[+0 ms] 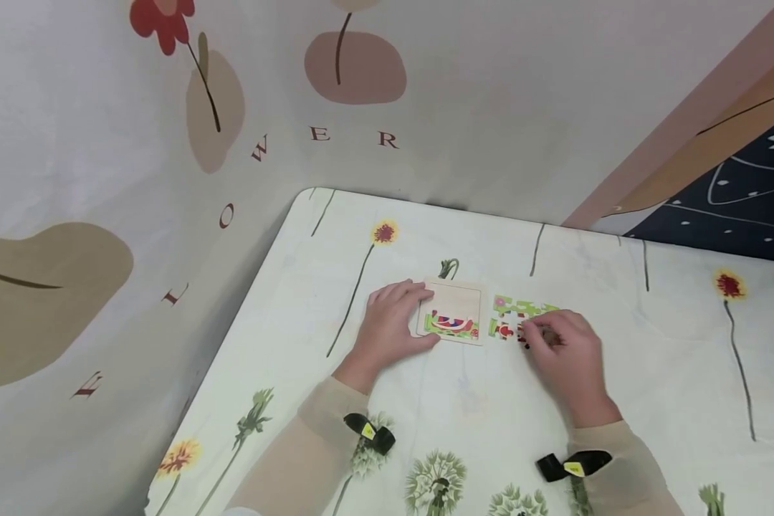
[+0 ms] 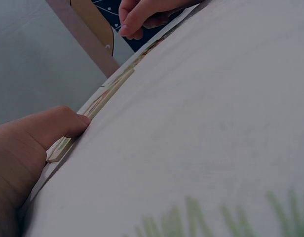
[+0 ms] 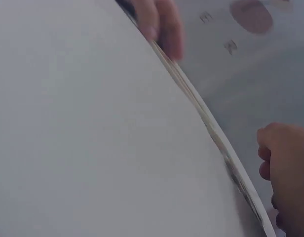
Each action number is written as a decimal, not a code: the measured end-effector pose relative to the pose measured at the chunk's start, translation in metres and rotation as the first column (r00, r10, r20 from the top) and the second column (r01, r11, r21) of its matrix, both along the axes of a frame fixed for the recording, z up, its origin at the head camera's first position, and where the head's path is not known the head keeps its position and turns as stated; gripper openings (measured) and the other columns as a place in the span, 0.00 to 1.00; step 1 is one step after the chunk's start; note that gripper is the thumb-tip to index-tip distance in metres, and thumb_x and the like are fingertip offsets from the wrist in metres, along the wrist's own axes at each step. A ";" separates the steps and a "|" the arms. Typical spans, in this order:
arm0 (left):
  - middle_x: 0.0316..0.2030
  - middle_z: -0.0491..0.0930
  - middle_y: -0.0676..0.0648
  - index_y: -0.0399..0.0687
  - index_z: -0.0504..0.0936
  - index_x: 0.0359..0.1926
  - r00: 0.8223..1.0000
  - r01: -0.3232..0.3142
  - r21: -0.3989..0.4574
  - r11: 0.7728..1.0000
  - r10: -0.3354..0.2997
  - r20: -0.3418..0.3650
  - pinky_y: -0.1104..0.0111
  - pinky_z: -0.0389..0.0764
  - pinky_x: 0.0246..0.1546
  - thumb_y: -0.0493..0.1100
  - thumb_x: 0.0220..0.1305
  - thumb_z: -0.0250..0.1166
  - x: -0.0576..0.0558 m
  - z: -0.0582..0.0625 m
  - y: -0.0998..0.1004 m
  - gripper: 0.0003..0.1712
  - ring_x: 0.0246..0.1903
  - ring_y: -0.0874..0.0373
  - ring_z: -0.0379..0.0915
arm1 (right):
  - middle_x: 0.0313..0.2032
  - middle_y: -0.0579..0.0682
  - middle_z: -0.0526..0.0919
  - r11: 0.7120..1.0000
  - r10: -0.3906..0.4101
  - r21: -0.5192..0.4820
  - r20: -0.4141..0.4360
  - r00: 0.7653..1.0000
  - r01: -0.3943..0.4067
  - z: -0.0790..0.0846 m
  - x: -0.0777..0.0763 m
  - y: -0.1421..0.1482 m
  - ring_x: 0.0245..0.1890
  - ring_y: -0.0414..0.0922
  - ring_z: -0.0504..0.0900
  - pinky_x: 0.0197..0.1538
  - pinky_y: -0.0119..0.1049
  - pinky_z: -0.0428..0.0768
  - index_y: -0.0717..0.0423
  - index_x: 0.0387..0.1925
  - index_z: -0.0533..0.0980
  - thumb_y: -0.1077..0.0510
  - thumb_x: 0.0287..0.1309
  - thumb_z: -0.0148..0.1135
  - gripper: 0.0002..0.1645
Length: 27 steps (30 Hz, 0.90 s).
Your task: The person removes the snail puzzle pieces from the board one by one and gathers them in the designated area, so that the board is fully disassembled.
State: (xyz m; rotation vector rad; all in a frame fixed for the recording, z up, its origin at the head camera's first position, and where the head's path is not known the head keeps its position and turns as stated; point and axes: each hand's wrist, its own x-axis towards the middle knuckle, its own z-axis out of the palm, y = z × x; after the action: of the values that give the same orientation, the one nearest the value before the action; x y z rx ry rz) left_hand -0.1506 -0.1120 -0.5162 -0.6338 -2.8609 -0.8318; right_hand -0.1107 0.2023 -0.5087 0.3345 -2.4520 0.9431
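Note:
My left hand (image 1: 396, 322) holds a small square wooden puzzle tray (image 1: 450, 345) by its left side. The left thumb (image 2: 75, 124) lies at the near edge, and the fingers reach the far left corner. Along the tray's near side sits a strip of fitted pieces (image 1: 451, 324) in green, red, white and purple; bare wood shows above it. To the right, loose jigsaw pieces (image 1: 504, 304) in green and red lie close together. Over their right part is my right hand (image 1: 569, 355), fingers curled with thumb and forefinger close together. I cannot tell whether a piece is between them.
The table (image 1: 490, 423) has a white cloth printed with dandelions and yellow-red flowers. Behind and to the left, pale fabric (image 1: 490, 107) with printed shapes and letters hangs at the table's edge. A dark patterned cloth (image 1: 735, 186) shows at the back right. Each sleeve carries a black wrist strap.

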 end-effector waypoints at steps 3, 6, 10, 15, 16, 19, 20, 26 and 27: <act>0.72 0.75 0.50 0.54 0.81 0.69 1.000 0.000 -0.008 1.000 0.000 -0.001 0.47 0.63 0.71 0.61 0.54 0.82 0.000 0.000 -0.002 0.43 0.73 0.50 0.65 | 0.33 0.49 0.87 0.994 0.097 0.043 -0.036 0.995 -0.095 0.001 -0.003 -0.025 0.37 0.49 0.80 0.46 0.41 0.73 0.57 0.34 0.87 0.62 0.59 0.76 0.03; 0.72 0.75 0.50 0.54 0.81 0.69 1.000 0.005 -0.016 1.000 -0.005 -0.005 0.47 0.63 0.71 0.61 0.54 0.81 0.001 0.001 -0.004 0.43 0.74 0.50 0.64 | 0.34 0.49 0.88 0.987 0.152 0.056 -0.026 0.988 -0.150 0.001 -0.005 -0.048 0.37 0.50 0.80 0.45 0.46 0.74 0.58 0.39 0.88 0.59 0.60 0.76 0.07; 0.72 0.74 0.50 0.55 0.81 0.69 1.000 0.011 -0.034 0.999 -0.011 -0.001 0.47 0.61 0.72 0.60 0.55 0.79 0.001 0.001 -0.005 0.41 0.74 0.50 0.64 | 0.39 0.51 0.88 0.977 0.177 0.101 0.093 0.980 -0.186 0.002 -0.006 -0.071 0.46 0.54 0.83 0.61 0.52 0.76 0.60 0.54 0.85 0.56 0.60 0.79 0.23; 0.72 0.74 0.50 0.52 0.81 0.69 1.000 0.019 -0.038 0.999 -0.019 0.002 0.47 0.61 0.71 0.59 0.54 0.78 0.001 0.003 -0.005 0.42 0.74 0.50 0.64 | 0.46 0.52 0.86 0.956 0.233 0.148 0.155 0.960 -0.255 0.000 -0.009 -0.089 0.48 0.53 0.82 0.76 0.62 0.60 0.58 0.62 0.82 0.56 0.62 0.78 0.28; 0.72 0.74 0.50 0.52 0.81 0.69 1.000 0.021 -0.038 0.999 -0.021 -0.001 0.47 0.61 0.71 0.59 0.54 0.78 0.001 0.003 -0.005 0.42 0.73 0.50 0.64 | 0.46 0.52 0.86 0.953 0.242 0.145 0.156 0.958 -0.265 -0.001 -0.009 -0.092 0.48 0.53 0.81 0.75 0.63 0.61 0.58 0.61 0.82 0.56 0.63 0.77 0.27; 0.72 0.74 0.50 0.51 0.81 0.70 1.000 0.029 -0.046 0.999 -0.030 -0.009 0.47 0.62 0.71 0.65 0.53 0.78 0.001 0.003 -0.004 0.46 0.73 0.50 0.64 | 0.47 0.52 0.85 0.952 0.254 0.129 0.174 0.951 -0.278 0.000 -0.010 -0.100 0.49 0.54 0.79 0.67 0.58 0.69 0.58 0.59 0.82 0.55 0.65 0.75 0.24; 0.72 0.74 0.49 0.51 0.81 0.70 0.999 0.033 -0.048 0.998 -0.034 -0.010 0.47 0.62 0.70 0.67 0.52 0.78 0.001 0.004 -0.004 0.48 0.73 0.50 0.64 | 0.46 0.51 0.85 0.952 0.254 0.125 0.185 0.949 -0.279 0.001 -0.011 -0.103 0.47 0.53 0.77 0.63 0.56 0.71 0.58 0.59 0.82 0.55 0.65 0.75 0.23; 0.73 0.71 0.50 0.53 0.78 0.74 0.999 0.050 -0.092 0.994 -0.050 -0.002 0.47 0.61 0.71 0.76 0.45 0.79 0.002 0.004 -0.002 0.58 0.74 0.50 0.62 | 0.35 0.47 0.79 0.955 0.225 0.125 0.287 0.931 -0.269 0.008 -0.012 -0.117 0.39 0.49 0.72 0.46 0.46 0.71 0.60 0.58 0.80 0.56 0.65 0.75 0.23; 0.74 0.71 0.50 0.53 0.78 0.74 0.999 0.050 -0.100 0.994 -0.050 -0.001 0.47 0.61 0.71 0.75 0.45 0.80 0.002 0.004 -0.002 0.58 0.74 0.50 0.62 | 0.34 0.47 0.79 0.955 0.220 0.126 0.304 0.927 -0.268 0.009 -0.012 -0.119 0.39 0.49 0.71 0.45 0.45 0.71 0.60 0.57 0.80 0.57 0.65 0.75 0.23</act>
State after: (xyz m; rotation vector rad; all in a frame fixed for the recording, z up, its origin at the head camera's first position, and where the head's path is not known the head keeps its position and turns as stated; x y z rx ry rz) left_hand -0.1485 -0.1136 -0.5123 -0.7201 -2.9096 -0.6973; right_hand -0.1229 0.0836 -0.5000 0.6127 -2.8133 0.9454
